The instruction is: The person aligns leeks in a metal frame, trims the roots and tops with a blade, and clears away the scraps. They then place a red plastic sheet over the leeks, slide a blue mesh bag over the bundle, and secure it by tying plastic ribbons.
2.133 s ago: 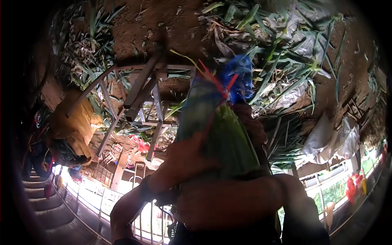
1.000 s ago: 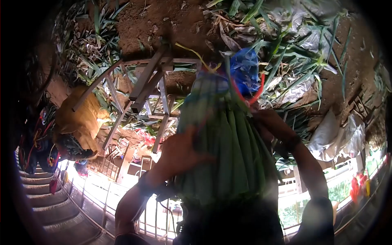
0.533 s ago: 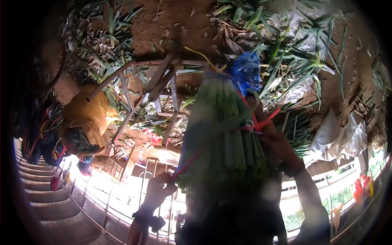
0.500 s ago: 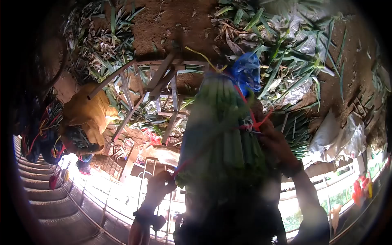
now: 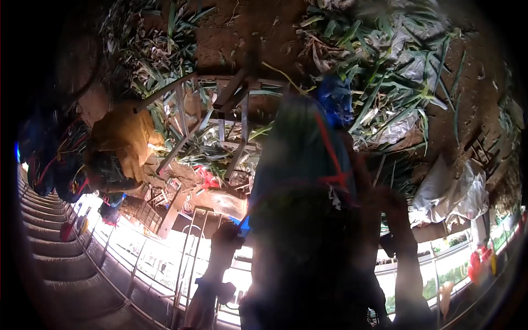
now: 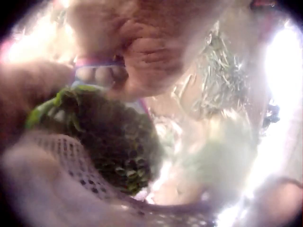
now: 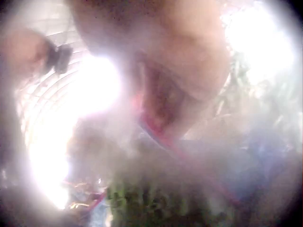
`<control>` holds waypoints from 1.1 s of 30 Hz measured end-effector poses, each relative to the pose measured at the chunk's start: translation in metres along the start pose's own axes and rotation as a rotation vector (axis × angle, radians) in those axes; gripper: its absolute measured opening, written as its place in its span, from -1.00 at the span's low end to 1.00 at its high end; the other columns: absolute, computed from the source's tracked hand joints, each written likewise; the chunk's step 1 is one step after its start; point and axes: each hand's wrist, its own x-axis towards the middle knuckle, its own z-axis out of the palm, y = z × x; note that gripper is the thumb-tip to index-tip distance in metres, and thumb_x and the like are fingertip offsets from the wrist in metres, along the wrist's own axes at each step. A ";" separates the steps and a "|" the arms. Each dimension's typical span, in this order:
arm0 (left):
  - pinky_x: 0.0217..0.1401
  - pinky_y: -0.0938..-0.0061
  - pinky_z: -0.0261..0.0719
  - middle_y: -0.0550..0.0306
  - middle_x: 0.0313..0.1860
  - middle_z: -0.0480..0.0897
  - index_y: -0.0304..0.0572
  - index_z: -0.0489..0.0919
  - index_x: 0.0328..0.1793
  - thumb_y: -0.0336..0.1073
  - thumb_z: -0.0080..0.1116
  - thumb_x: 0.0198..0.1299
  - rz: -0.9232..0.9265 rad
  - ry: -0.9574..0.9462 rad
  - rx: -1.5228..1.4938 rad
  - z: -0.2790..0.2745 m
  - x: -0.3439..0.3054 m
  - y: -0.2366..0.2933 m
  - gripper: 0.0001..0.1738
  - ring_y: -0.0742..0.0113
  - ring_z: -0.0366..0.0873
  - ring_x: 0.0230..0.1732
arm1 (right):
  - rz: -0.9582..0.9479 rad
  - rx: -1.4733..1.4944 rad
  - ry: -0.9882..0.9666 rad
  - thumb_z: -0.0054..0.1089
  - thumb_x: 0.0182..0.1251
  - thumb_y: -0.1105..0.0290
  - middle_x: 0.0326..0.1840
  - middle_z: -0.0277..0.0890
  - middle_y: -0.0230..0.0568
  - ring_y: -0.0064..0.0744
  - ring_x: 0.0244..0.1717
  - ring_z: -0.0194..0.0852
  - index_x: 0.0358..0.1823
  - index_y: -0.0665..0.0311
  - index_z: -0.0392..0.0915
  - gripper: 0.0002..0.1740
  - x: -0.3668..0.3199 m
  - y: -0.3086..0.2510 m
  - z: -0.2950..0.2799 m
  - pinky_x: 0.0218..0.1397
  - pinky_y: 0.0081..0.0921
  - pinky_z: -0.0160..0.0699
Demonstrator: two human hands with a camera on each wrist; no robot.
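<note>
A big bundle of green stalks [image 5: 297, 137] stands against the person's front, wrapped in bluish plastic with a red strap [image 5: 329, 146] across it. At its lower left side my left hand [image 5: 226, 239] grips a blue edge; the left wrist view shows the left hand [image 6: 147, 47] with curled fingers above the dark green stalk ends [image 6: 118, 142]. On the bundle's right side is my right hand [image 5: 379, 201], dim and blurred. In the right wrist view the right hand [image 7: 165, 61] is curled round a pink-red strap [image 7: 182, 156].
Beyond the bundle stands a metal frame [image 5: 234, 104]. Loose leaves [image 5: 379, 71] litter the brown soil. A yellow-brown sack [image 5: 118, 146] lies at left, white sacks [image 5: 456, 190] at right, and a blue bag [image 5: 334, 102] touches the bundle's far end. Railings run behind.
The near end of the bundle has risen, and its dark stalk ends now show more. My right hand has come down and nearer; my left hand has risen slightly. The head view has shifted left.
</note>
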 end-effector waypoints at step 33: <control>-0.14 0.28 0.61 -0.11 -0.18 0.58 -0.25 0.57 0.00 -0.45 0.14 0.13 0.973 0.333 0.473 -0.012 0.180 -0.008 -0.72 -0.04 0.59 -0.17 | 0.184 0.243 0.153 0.08 0.39 0.41 0.03 0.55 -0.24 -0.44 -0.11 0.54 0.18 0.39 0.45 -0.63 0.146 0.199 -0.012 -0.02 -0.53 0.56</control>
